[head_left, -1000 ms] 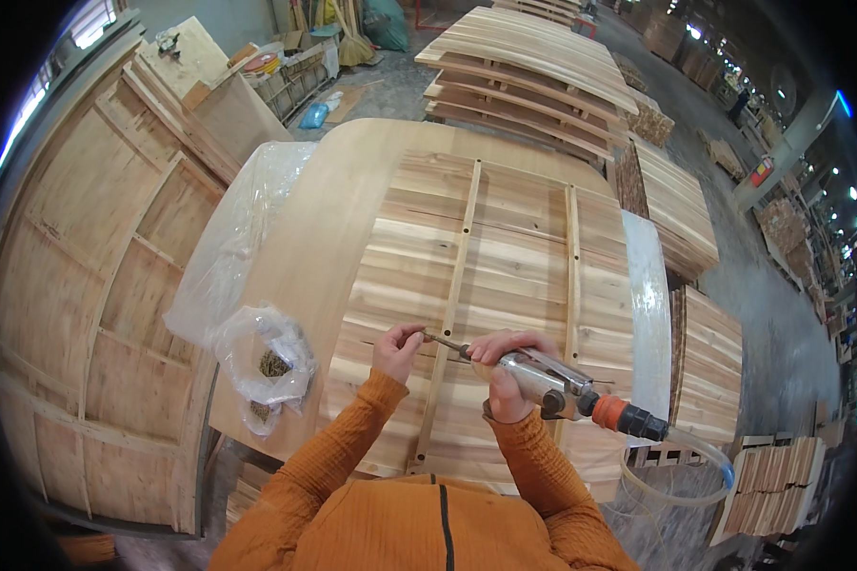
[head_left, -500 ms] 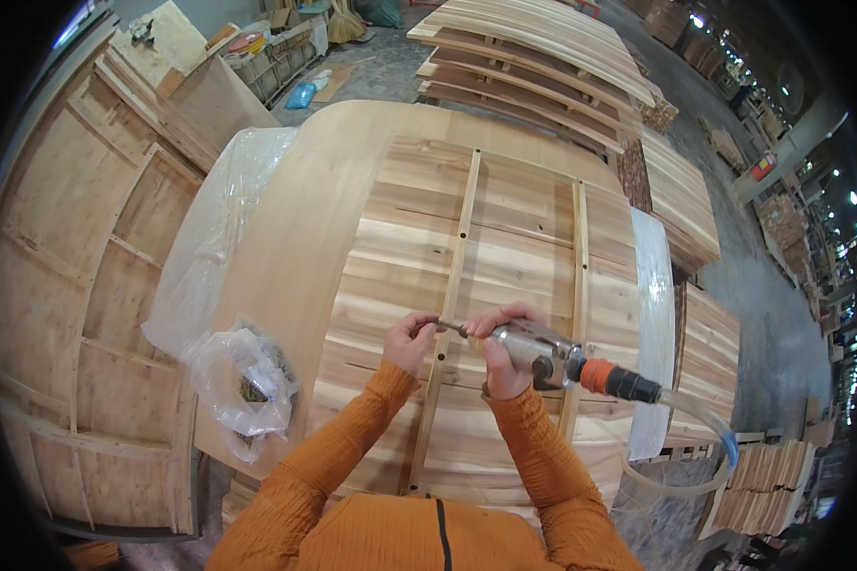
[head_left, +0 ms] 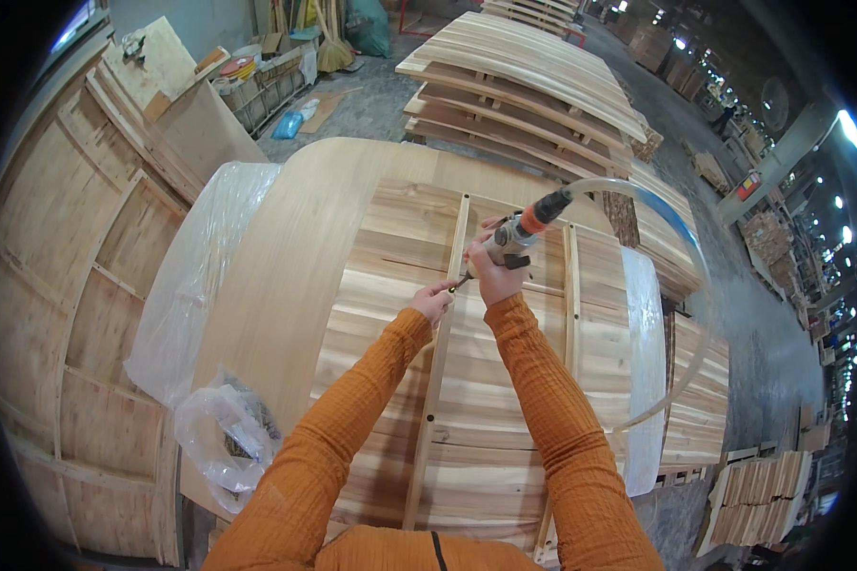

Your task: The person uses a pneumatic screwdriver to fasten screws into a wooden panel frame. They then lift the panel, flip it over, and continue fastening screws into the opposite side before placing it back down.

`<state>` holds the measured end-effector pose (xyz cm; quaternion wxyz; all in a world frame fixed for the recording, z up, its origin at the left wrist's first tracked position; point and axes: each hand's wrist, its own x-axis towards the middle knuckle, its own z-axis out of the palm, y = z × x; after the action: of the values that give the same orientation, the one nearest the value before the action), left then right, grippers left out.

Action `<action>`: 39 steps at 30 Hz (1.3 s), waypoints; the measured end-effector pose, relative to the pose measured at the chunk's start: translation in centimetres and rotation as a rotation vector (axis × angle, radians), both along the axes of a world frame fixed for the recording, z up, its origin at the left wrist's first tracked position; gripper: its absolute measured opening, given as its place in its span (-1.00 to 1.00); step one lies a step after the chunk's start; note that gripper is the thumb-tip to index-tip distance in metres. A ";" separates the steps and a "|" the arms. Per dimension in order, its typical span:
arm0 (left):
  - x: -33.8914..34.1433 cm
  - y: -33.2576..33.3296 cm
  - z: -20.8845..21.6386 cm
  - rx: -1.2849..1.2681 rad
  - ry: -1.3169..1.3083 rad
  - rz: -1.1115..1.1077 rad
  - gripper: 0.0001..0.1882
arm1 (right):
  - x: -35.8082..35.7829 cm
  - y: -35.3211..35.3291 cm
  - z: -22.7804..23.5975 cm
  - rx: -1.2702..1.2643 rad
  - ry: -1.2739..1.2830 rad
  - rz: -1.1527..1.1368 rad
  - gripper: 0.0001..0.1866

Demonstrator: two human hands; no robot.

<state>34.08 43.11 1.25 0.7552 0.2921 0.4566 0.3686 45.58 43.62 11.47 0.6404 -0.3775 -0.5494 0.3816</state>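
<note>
My right hand (head_left: pixel 497 276) is wrapped round an air screwdriver (head_left: pixel 510 240), a silver tool with an orange collar and a clear hose. Its thin bit slants down to a wooden batten (head_left: pixel 435 376) with dark holes along it. Beside the bit's tip, my left hand (head_left: pixel 432 304) pinches with thumb and fingers, low on the batten; what lies between the fingertips is too small to make out. The batten lies across a panel of pale and brown boards (head_left: pixel 371 328), and a second batten (head_left: pixel 571 295) runs to its right.
A clear plastic bag (head_left: pixel 209 433) with small dark pieces sits at the left edge of the light wooden board (head_left: pixel 267 305). Wrapping film (head_left: pixel 195 276) lies beyond it. The air hose (head_left: pixel 703 314) loops on the right. Stacked panels (head_left: pixel 524 81) stand at the back.
Both hands have moved farther away along the batten to another hole. The screwdriver has swung from pointing sideways to a steep slant, and its hose now arcs up and over to the right.
</note>
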 end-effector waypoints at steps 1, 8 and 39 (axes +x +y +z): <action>0.0 0.2 -0.4 0.010 0.019 0.006 -0.57 | 0.0 0.4 -0.5 -0.021 -0.036 0.009 -0.70; 0.3 -0.3 -2.8 0.176 0.188 0.061 -0.52 | -0.2 2.4 -3.9 0.007 -0.173 -0.033 -0.75; -4.7 -11.7 2.8 -0.227 -0.814 0.326 -0.85 | -2.5 -14.0 5.3 0.045 0.248 0.176 -0.54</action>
<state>29.41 31.44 4.01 0.8325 -0.0369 0.2002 0.5152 43.12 29.63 16.73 0.6757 -0.2634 -0.5053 0.4677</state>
